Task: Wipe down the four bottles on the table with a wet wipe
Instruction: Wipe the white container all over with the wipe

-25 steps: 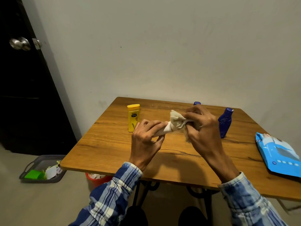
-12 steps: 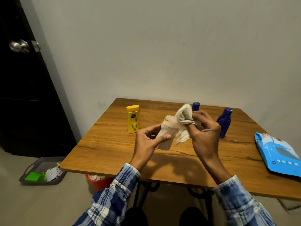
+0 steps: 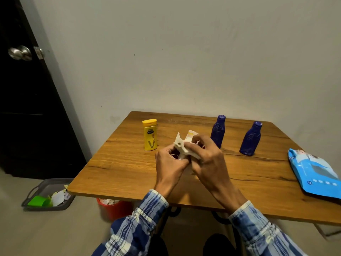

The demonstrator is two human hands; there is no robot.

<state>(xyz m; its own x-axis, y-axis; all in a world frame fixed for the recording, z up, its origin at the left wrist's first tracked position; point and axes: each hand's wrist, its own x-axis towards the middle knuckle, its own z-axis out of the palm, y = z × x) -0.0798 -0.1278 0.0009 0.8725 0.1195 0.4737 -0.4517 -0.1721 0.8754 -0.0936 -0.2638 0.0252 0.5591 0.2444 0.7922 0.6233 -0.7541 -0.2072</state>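
Over the middle of the wooden table (image 3: 114,172) my left hand (image 3: 168,167) grips a small white bottle (image 3: 191,136), of which only the top shows above my fingers. My right hand (image 3: 206,159) holds a crumpled white wet wipe (image 3: 181,147) pressed round that bottle. A yellow bottle (image 3: 150,134) stands upright to the left of my hands. Two dark blue bottles stand upright behind and to the right, one (image 3: 218,130) close to my right hand, the other (image 3: 251,138) farther right.
A blue wet-wipe pack (image 3: 317,174) lies flat at the table's right edge. On the floor to the left sits a grey tray (image 3: 46,194) with scraps, and a red bin (image 3: 114,207) stands under the table. A dark door (image 3: 22,89) is at the left.
My hands have come lower and closer together. The wipe, which hung off the bottle's top, is now bunched round the bottle between both hands. The view has tilted up, showing both blue bottles whole.
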